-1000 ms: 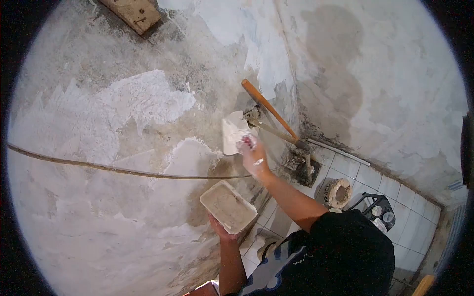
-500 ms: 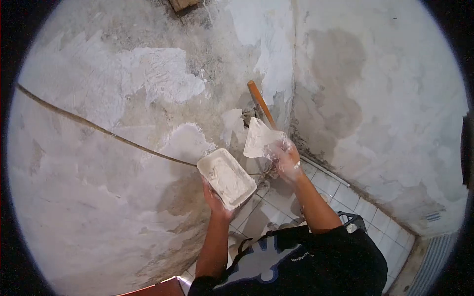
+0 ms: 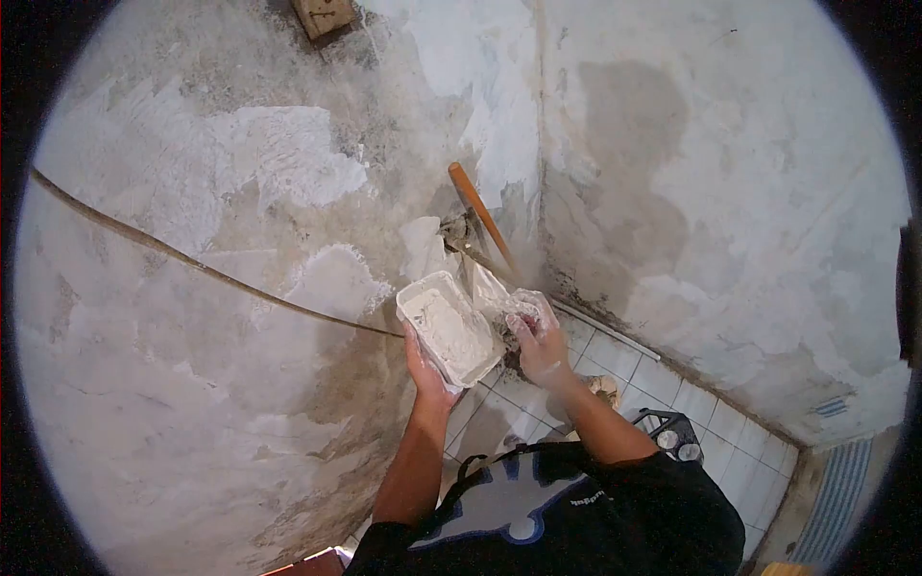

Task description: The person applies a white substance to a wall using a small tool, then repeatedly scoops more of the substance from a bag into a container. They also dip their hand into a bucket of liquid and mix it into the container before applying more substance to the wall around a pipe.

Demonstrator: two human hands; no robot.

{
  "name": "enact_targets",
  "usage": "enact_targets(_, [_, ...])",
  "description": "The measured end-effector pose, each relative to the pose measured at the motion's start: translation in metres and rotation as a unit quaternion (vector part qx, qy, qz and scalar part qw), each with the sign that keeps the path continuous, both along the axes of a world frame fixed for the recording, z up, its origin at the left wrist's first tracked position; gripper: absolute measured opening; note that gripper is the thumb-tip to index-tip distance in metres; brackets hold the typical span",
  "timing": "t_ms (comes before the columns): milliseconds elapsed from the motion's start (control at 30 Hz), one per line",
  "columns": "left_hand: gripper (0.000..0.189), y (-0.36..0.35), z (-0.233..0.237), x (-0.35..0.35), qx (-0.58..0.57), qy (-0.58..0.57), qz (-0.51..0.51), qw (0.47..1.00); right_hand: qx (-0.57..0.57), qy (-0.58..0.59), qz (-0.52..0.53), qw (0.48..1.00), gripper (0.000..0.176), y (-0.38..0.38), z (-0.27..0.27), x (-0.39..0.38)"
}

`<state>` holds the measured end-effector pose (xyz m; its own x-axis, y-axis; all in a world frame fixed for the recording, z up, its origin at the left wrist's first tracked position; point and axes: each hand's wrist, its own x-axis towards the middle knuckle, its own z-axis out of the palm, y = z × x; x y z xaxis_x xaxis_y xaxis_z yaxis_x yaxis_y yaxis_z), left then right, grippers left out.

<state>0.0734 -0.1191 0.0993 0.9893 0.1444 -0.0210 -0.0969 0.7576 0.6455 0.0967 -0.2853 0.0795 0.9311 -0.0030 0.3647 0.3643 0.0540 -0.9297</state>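
Note:
My left hand (image 3: 428,377) grips a shallow white rectangular tray (image 3: 483,372) from its left side and underneath. Pale, creamy filler paste (image 3: 444,324) is spread thickly inside the tray. At the tray's right edge, my right hand (image 3: 541,338) has its fingers closed on a flat spreader (image 3: 486,291) coated with the same paste. The spreader's blade is tilted and overlaps the tray's upper right rim in this view. White smears cover the right fingers. Behind the spreader, a wooden tool handle (image 3: 477,206) leans near the wall corner, its lower end hidden.
Patchy grey wall (image 3: 173,422) fills the left, with white filler patches (image 3: 338,276). A long cable (image 3: 192,259) runs along it. A wooden block (image 3: 325,16) is at the top. White floor tiles (image 3: 612,353) and a black device with round lenses (image 3: 678,438) lie at lower right.
My right hand has brought the spreader down and left to the tray, turning its blade more edge-on. The tray has risen slightly, and the background has shifted left in view.

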Motion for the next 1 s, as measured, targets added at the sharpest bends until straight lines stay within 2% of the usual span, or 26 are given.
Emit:
enact_targets(100, [0.064, -0.004, -0.004, 0.001, -0.02, 0.003, -0.022, 1.0, -0.031, -0.013, 0.028, 0.999, 0.034, -0.005, -0.003, -0.001])
enact_targets(167, [0.064, -0.007, -0.005, 0.003, -0.01, 0.023, -0.013, 1.0, -0.106, -0.135, 0.045, 0.984, 0.04, -0.007, 0.0, -0.004])
enact_targets(200, [0.064, -0.008, -0.006, 0.004, -0.01, 0.024, -0.013, 1.0, -0.106, -0.134, 0.045, 0.984, 0.04, -0.007, -0.005, -0.004])
enact_targets(267, [0.064, -0.01, -0.006, 0.005, 0.012, 0.022, -0.004, 1.0, -0.209, -0.151, 0.041, 0.965, 0.043, -0.006, -0.02, 0.0])
enact_targets(367, [0.064, -0.012, -0.001, 0.002, -0.001, 0.03, -0.012, 0.999, -0.266, -0.179, 0.023, 0.947, 0.041, -0.004, -0.026, 0.007])
enact_targets(467, [0.066, -0.005, -0.012, 0.004, 0.003, 0.01, -0.02, 1.0, -0.234, -0.149, 0.067, 0.959, 0.039, -0.002, -0.008, 0.008])
enact_targets(600, [0.068, -0.005, -0.009, 0.001, 0.009, 0.001, -0.011, 1.0, -0.241, -0.163, 0.067, 0.954, 0.041, -0.002, 0.0, 0.009])
enact_targets(667, [0.07, -0.002, -0.009, 0.0, 0.011, -0.023, -0.014, 1.0, -0.266, -0.104, 0.113, 0.952, 0.036, -0.004, 0.004, 0.01])
enact_targets(767, [0.071, 0.003, -0.007, -0.002, 0.004, -0.035, -0.031, 0.999, -0.283, -0.081, 0.163, 0.942, 0.034, -0.008, 0.007, 0.016])
enact_targets(867, [0.07, 0.006, 0.001, -0.006, 0.02, -0.03, -0.022, 0.999, -0.285, -0.109, 0.163, 0.938, 0.032, -0.005, -0.016, 0.03])
enact_targets(1000, [0.068, 0.026, 0.002, -0.011, 0.01, -0.026, -0.027, 0.999, -0.347, -0.116, 0.17, 0.915, 0.025, -0.003, 0.006, 0.032])
